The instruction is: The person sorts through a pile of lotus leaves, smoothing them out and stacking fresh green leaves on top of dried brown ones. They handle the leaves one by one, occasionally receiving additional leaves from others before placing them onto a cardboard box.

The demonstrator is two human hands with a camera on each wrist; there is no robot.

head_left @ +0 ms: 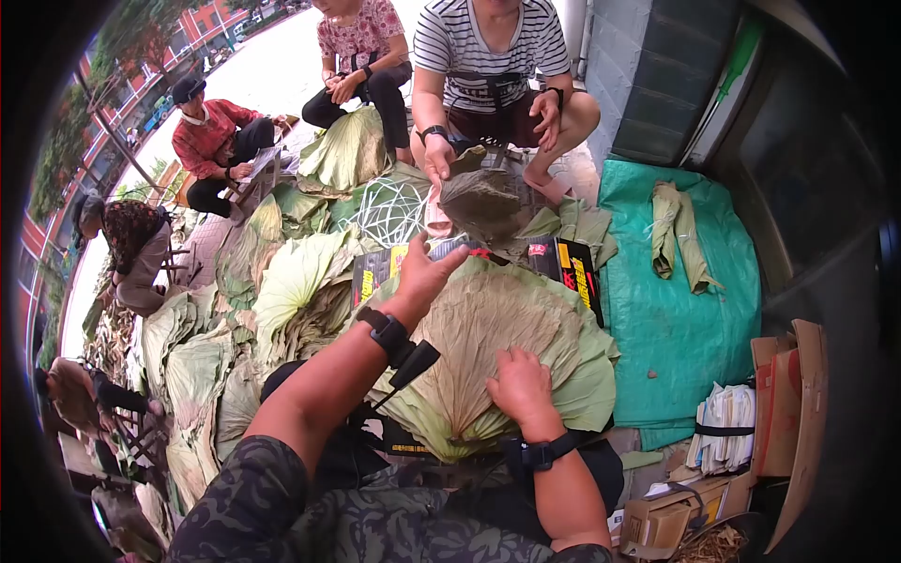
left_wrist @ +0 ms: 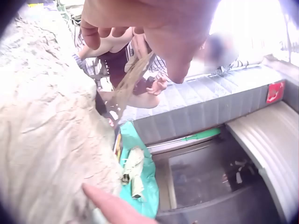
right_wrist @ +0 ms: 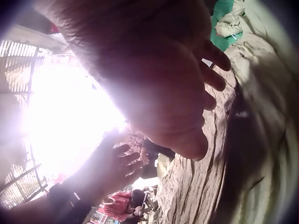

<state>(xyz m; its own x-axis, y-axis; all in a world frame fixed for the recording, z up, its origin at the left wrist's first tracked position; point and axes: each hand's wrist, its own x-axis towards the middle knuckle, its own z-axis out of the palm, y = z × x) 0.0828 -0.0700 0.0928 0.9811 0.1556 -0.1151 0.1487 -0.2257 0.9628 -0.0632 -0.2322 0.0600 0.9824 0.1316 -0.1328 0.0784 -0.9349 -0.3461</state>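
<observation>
A large dried lotus leaf [head_left: 497, 319], brown in the middle and green at its edges, lies spread in front of me on black printed boxes [head_left: 579, 274]. My left hand [head_left: 427, 279] is held over the leaf's far left part, fingers spread and nothing in them. In the left wrist view the thumb and fingers of this left hand [left_wrist: 154, 21] stand apart beside the leaf's pale surface [left_wrist: 51, 126]. On the leaf's right half rests my right hand [head_left: 522, 387], its fingers loosely bent. The right wrist view has its fingertips [right_wrist: 216, 83] right at the wrinkled leaf.
Opposite, a person in a striped shirt [head_left: 493, 56] holds a dark dried leaf [head_left: 479, 200]. Heaps of leaves [head_left: 202, 366] lie at left, where several people sit. On the right are a green tarp [head_left: 680, 347] with rolled leaves [head_left: 664, 230], a bundle of papers [head_left: 727, 427] and cardboard boxes [head_left: 657, 530].
</observation>
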